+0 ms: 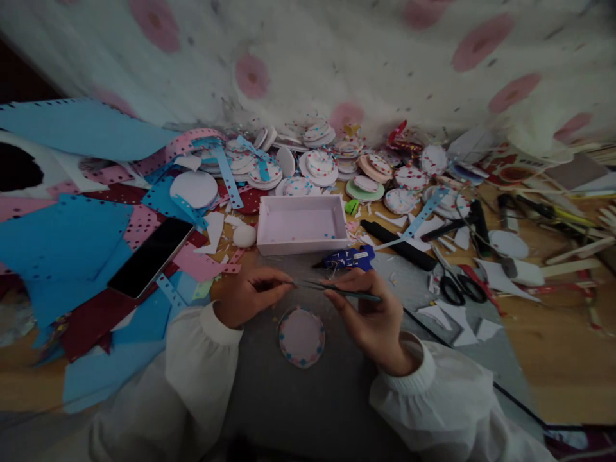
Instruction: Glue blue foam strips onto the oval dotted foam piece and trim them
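My right hand (368,311) is closed around a pair of tweezers (353,294), whose tips point left. Thumb and forefinger of my left hand (253,294) are pinched together at those tips; whatever is between them is too small to name. Below both hands, a round white disc (301,337) lies on the grey mat (289,410), its rim dotted with blue and pink bits. Just beyond my hands stands a shallow white box (302,247) with a few small blue bits inside. A blue glue gun (349,258) lies between the box and my right hand.
Layered, decorated discs (317,167) are heaped along the back. Blue, pink and dark red sheets (62,237) cover the left side, with a phone (150,256) on top. Black-handled scissors (462,289), a hammer (476,224) and white scraps (452,321) lie to the right.
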